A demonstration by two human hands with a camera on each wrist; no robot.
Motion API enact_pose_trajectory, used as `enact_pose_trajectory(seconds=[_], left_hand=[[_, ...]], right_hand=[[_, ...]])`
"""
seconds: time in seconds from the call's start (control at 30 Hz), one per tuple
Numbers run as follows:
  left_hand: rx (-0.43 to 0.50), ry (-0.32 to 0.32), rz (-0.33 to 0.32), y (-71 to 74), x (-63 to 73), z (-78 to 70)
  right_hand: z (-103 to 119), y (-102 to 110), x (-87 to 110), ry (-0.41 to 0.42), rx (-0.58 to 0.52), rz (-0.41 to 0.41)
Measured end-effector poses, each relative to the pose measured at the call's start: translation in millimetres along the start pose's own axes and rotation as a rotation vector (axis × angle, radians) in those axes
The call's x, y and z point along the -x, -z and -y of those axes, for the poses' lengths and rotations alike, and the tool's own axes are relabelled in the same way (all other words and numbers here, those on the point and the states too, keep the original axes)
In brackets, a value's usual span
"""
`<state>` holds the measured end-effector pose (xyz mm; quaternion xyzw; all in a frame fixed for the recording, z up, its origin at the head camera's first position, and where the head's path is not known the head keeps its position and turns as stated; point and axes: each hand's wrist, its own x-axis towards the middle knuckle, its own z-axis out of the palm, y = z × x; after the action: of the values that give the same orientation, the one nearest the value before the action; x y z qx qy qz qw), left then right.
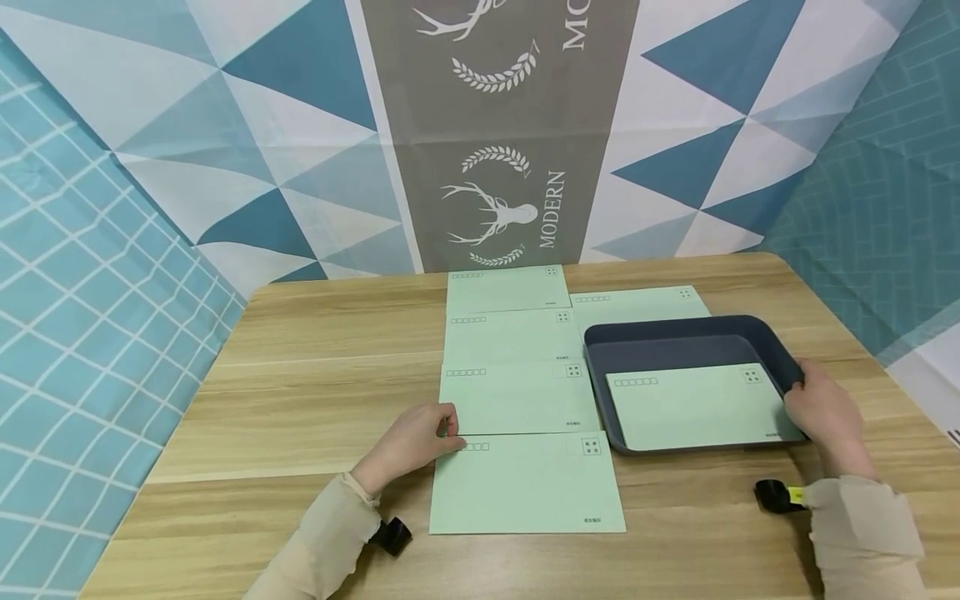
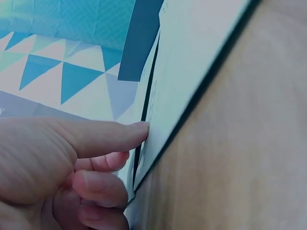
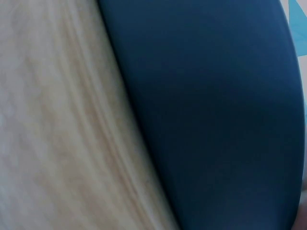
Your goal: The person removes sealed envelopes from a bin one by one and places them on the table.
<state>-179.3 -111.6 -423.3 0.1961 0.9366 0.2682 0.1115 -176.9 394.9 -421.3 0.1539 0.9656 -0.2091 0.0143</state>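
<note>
Pale green envelopes lie in a column up the table, the front envelope (image 1: 527, 487) nearest me and a second envelope (image 1: 517, 400) just behind it. At their left ends is my left hand (image 1: 408, 442), thumb tip on the front envelope's upper left corner. Its fingers are bent beside the envelopes' left edges, with a gap between index finger and thumb. My right hand (image 1: 825, 408) grips the right rim of a dark blue-grey tray (image 1: 667, 333). Another envelope (image 1: 697, 408) lies in the tray. In the right wrist view the tray's outer wall (image 3: 211, 115) hides nearly all of that hand.
Two more envelopes, one (image 1: 513, 337) before the other (image 1: 510, 290), continue the column to the back. Behind the tray, partly covered by it, lies another envelope (image 1: 637, 304). The wooden table (image 1: 322, 358) meets a patterned cloth backdrop (image 1: 495, 117).
</note>
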Motion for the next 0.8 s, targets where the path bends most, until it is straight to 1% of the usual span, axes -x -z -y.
enact_pose_trajectory(seconds=[0.2, 0.27, 0.37, 0.5, 0.57, 0.67, 0.8], left_hand=[[-0.002, -0.005, 0.044, 1.7, 0.5, -0.2], [0.004, -0.016, 0.059, 1.9, 0.3, -0.9], [0.007, -0.03, 0.095, 2.0, -0.9, -1.8], [-0.016, -0.048, 0.145, 3.7, -4.6, -6.4], [-0.033, -0.069, 0.152, 5.3, -8.1, -11.8], [-0.047, -0.098, 0.143, 8.8, -15.4, -25.3], [-0.092, -0.147, 0.131, 12.9, -28.8, -51.2]], right_hand=[[0.2, -0.9, -0.5, 0.003, -0.01, 0.011], [-1.0, -0.5, -0.7, 0.009, -0.008, 0.011], [-3.2, 0.0, -0.3, 0.014, 0.002, 0.008], [-4.9, 0.3, 0.7, 0.004, 0.008, 0.019], [-4.9, 0.5, 1.0, 0.003, 0.007, 0.025], [-4.1, 0.6, 1.1, 0.002, 0.005, 0.024], [-1.8, 0.1, 0.5, 0.003, 0.001, 0.019]])
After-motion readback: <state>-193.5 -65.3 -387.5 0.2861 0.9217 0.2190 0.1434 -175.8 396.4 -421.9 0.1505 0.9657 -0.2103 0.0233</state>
